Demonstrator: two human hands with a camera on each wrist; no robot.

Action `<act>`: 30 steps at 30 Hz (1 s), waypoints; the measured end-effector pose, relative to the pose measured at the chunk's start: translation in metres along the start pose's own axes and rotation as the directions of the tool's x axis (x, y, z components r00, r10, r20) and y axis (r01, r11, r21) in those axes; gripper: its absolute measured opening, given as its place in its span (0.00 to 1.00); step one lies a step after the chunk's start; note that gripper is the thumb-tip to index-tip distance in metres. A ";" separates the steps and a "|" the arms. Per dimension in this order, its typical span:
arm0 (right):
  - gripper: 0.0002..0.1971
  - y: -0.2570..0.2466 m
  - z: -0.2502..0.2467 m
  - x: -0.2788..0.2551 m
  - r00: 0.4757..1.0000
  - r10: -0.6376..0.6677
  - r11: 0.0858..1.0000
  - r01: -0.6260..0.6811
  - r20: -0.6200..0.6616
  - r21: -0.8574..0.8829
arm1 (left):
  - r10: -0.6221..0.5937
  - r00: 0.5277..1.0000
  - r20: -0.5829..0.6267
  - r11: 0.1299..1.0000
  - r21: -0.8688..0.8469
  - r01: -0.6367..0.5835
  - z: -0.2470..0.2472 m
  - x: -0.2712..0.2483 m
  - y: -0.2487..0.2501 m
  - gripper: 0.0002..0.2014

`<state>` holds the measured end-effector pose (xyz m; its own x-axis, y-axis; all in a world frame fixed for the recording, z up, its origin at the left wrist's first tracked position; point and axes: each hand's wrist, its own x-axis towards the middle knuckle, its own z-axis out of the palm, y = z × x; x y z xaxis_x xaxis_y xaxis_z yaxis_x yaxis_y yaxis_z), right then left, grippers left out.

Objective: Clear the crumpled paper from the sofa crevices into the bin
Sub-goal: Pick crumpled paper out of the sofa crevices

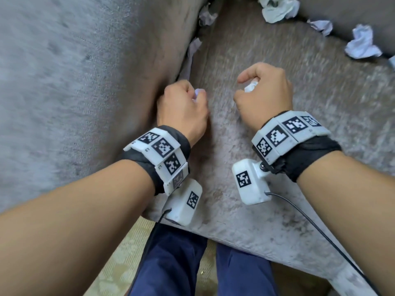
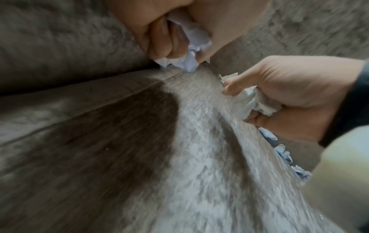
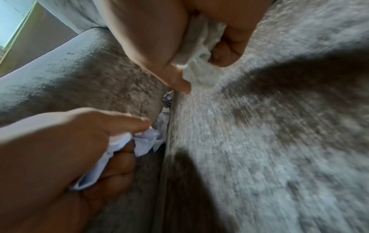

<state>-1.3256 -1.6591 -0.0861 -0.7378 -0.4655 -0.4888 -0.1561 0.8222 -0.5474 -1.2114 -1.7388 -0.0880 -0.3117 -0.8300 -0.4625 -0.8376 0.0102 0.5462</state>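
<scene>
My left hand (image 1: 186,101) sits at the crevice between the sofa's side cushion and the seat, fingers curled round a crumpled bluish-white paper (image 1: 197,92). In the left wrist view that paper (image 2: 191,53) pokes out below the fist. My right hand (image 1: 260,86) hovers over the seat cushion (image 1: 277,167) and grips a white paper wad (image 1: 251,86), which the right wrist view shows bunched between thumb and fingers (image 3: 199,63). More paper scraps (image 1: 193,48) stay wedged further along the side crevice. No bin is in view.
Several crumpled papers lie along the back crevice: a large wad (image 1: 277,8), a small scrap (image 1: 320,26) and another wad (image 1: 361,43). The side cushion (image 1: 74,82) rises at the left. My legs and a pale patterned floor (image 1: 119,263) are below the seat's front edge.
</scene>
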 end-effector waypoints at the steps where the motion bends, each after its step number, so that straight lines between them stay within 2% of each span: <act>1: 0.11 -0.002 0.001 0.002 1.000 0.000 1.000 -0.001 -0.003 -0.004 | 0.015 1.000 0.024 1.000 -0.007 -0.015 0.001 0.004 -0.004 0.16; 4: 0.16 -0.007 0.003 0.005 1.000 0.018 1.000 -0.018 -0.022 -0.020 | 0.043 0.997 0.069 0.991 -0.126 -0.034 -0.001 0.006 -0.010 0.05; 5: 0.16 -0.008 0.004 0.005 0.999 0.026 0.999 -0.026 -0.026 -0.020 | 0.046 0.996 0.077 0.991 -0.133 -0.036 -0.002 0.005 -0.010 0.04; 10: 0.15 -0.011 0.003 0.003 0.998 0.029 0.999 -0.030 -0.054 -0.016 | 0.117 0.987 0.111 0.992 -0.058 -0.111 -0.008 0.003 -0.012 0.11; 13: 0.15 -0.009 -0.001 0.002 0.997 0.034 0.999 -0.034 -0.073 -0.002 | 0.120 0.982 0.145 0.993 -0.027 -0.117 -0.008 0.004 -0.012 0.11; 20: 0.13 0.006 0.003 0.006 0.995 0.054 0.998 -0.050 -0.088 0.048 | 0.032 0.988 0.149 0.999 -0.019 -0.030 0.002 0.012 -0.002 0.16; 21: 0.13 0.009 0.005 0.008 0.995 0.054 0.997 -0.050 -0.081 0.055 | 0.043 0.989 0.143 0.999 -0.002 -0.044 0.004 0.011 0.000 0.16; 23: 0.13 0.014 0.008 0.011 0.997 0.053 0.997 -0.049 -0.063 0.063 | 0.072 0.989 0.126 0.996 0.039 -0.077 0.009 0.011 -0.001 0.09; 26: 0.13 0.021 0.008 0.012 0.998 0.051 0.996 -0.048 -0.040 0.070 | 0.087 0.993 0.079 0.989 0.115 -0.095 0.014 0.017 -0.009 0.28; 28: 0.13 0.021 0.005 0.014 0.998 0.048 0.996 -0.046 -0.028 0.079 | 0.079 0.995 0.059 0.978 0.188 -0.088 0.019 0.022 -0.010 0.29; 30: 0.13 0.021 0.001 0.016 0.999 0.038 0.995 -0.035 -0.028 0.091 | 0.022 0.996 0.081 0.970 0.238 -0.041 0.023 0.028 -0.007 0.26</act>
<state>-1.3406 -1.6498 -0.1058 -0.7610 -0.4251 -0.4901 -0.0700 0.8048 -0.5894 -1.2249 -1.7492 -0.1208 -0.3659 -0.7814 -0.5055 -0.9067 0.1767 0.3831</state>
